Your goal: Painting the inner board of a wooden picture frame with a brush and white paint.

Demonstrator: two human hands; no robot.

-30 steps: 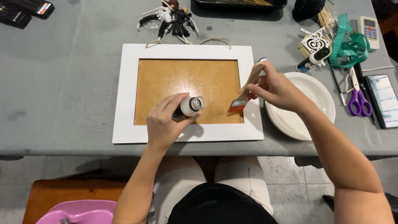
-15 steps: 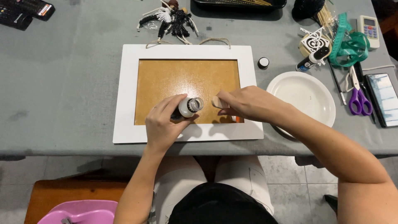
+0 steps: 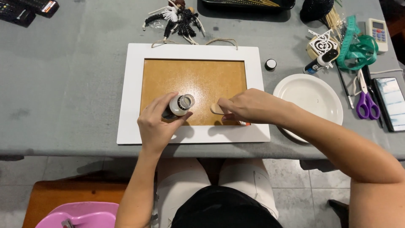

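Observation:
A white picture frame with a brown board inside lies flat on the grey table. My left hand holds a small open white bottle, tilted over the board's lower middle. My right hand grips a flat wooden stick whose pale tip lies just right of the bottle's mouth; an orange end shows under the hand. The bottle's small black-and-white cap sits on the table to the right of the frame.
A white plate stands right of the frame. Further right lie purple scissors, a phone, green tape, a glue bottle and a calculator. A feathered figure lies behind the frame; remotes at far left.
My right hand moved left from the plate's edge over the board, bringing the stick next to the bottle's mouth. The left hand and bottle stayed nearly still.

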